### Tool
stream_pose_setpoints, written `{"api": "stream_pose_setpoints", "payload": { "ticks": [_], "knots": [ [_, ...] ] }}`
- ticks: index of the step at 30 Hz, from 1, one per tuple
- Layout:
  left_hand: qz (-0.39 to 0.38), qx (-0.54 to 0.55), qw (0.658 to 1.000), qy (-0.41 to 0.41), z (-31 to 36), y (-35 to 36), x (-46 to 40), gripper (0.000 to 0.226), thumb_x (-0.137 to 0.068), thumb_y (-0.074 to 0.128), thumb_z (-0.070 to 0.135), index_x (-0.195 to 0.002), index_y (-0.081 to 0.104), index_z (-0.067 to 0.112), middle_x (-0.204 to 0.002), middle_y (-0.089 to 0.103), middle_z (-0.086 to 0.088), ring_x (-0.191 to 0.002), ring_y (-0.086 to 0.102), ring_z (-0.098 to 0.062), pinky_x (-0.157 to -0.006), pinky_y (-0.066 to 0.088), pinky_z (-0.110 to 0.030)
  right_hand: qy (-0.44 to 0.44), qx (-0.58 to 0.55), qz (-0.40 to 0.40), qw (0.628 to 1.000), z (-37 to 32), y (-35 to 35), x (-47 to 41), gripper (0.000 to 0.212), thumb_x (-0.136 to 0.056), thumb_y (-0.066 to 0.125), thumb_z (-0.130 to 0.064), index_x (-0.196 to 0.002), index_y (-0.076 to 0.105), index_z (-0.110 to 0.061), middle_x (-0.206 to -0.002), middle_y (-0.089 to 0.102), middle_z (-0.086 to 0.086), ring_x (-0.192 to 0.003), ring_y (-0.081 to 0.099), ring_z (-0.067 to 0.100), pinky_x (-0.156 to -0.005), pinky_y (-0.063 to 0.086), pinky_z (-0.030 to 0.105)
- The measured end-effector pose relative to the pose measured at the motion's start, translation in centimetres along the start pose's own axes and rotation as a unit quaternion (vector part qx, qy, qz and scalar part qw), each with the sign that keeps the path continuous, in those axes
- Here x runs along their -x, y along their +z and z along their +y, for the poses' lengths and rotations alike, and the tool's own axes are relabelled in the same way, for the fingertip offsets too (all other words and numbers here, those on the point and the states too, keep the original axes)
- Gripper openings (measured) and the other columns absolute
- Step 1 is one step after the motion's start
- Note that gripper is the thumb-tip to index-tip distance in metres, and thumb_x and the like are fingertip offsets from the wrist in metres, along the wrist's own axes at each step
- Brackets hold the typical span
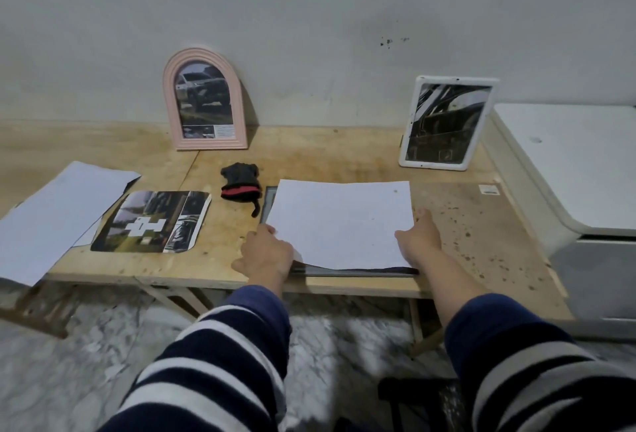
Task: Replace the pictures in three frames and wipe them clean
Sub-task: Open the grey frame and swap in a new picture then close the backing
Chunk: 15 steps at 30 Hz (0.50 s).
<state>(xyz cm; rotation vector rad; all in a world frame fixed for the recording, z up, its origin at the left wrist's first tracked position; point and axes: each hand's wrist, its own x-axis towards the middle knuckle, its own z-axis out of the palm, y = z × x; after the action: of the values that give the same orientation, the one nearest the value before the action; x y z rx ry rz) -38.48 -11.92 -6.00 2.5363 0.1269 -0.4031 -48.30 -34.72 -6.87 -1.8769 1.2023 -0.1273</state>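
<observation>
My left hand (pixel 266 252) grips the near-left corner of the white sheet (pixel 340 223), fingers curled under its edge. My right hand (pixel 421 239) pinches the sheet's right edge, thumb on top. The sheet lies over a dark flat frame (pixel 358 272), whose edges show at the near side and far-left corner, right at the table's (pixel 464 225) front edge. Bare wood opens to the right. A black cloth (pixel 241 182) sits just beyond the left corner, a cut photo print (pixel 153 221) farther left. A pink arched frame (pixel 205 101) and a white frame (pixel 445 121) lean on the wall.
</observation>
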Motion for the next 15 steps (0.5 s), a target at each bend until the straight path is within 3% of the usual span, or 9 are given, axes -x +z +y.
{"api": "stream_pose_setpoints", "payload": {
  "ticks": [2, 6, 11, 15],
  "knots": [
    [0.012, -0.067, 0.998, 0.008, -0.5, 0.1, 0.4, 0.038, -0.085, 0.052, 0.021, -0.123, 0.050, 0.028, -0.125, 0.048, -0.003, -0.119, 0.042, -0.025, -0.099, 0.028, -0.048, -0.020, 0.034, 0.026, 0.999, -0.1, 0.3, -0.1, 0.064, -0.092, 0.055, -0.002, -0.148, 0.026, -0.014, -0.146, 0.038, 0.010, -0.120, 0.050, 0.031, -0.083, 0.046, 0.031],
    [0.025, -0.150, 0.988, 0.030, -1.4, 0.3, 0.4, 0.037, -0.085, 0.049, 0.031, -0.122, 0.051, 0.027, -0.125, 0.043, -0.004, -0.120, 0.035, -0.025, -0.099, 0.024, -0.046, -0.022, 0.039, 0.030, 0.999, 0.3, 1.2, -0.7, 0.051, -0.091, 0.049, 0.006, -0.138, 0.047, -0.013, -0.145, 0.040, 0.007, -0.096, 0.055, 0.024, -0.067, 0.041, 0.024],
    [0.035, -0.212, 0.975, 0.051, -1.3, 0.3, 0.4, 0.042, -0.084, 0.050, 0.036, -0.123, 0.049, 0.020, -0.124, 0.039, -0.006, -0.117, 0.033, -0.027, -0.096, 0.025, -0.044, -0.022, 0.105, 0.030, 0.994, 0.8, 1.8, -0.5, 0.048, -0.090, 0.049, 0.004, -0.136, 0.051, -0.012, -0.142, 0.036, 0.004, -0.116, 0.050, 0.028, -0.077, 0.039, 0.027],
    [0.009, -0.197, 0.978, 0.067, -1.4, 0.3, 0.2, 0.051, -0.082, 0.055, 0.032, -0.129, 0.040, 0.020, -0.133, 0.035, -0.007, -0.123, 0.031, -0.028, -0.098, 0.027, -0.045, -0.024, 0.155, 0.015, 0.988, 1.2, 2.2, -0.3, 0.054, -0.087, 0.049, 0.004, -0.138, 0.049, -0.017, -0.141, 0.035, 0.002, -0.121, 0.042, 0.025, -0.080, 0.039, 0.028]
  ]
}}
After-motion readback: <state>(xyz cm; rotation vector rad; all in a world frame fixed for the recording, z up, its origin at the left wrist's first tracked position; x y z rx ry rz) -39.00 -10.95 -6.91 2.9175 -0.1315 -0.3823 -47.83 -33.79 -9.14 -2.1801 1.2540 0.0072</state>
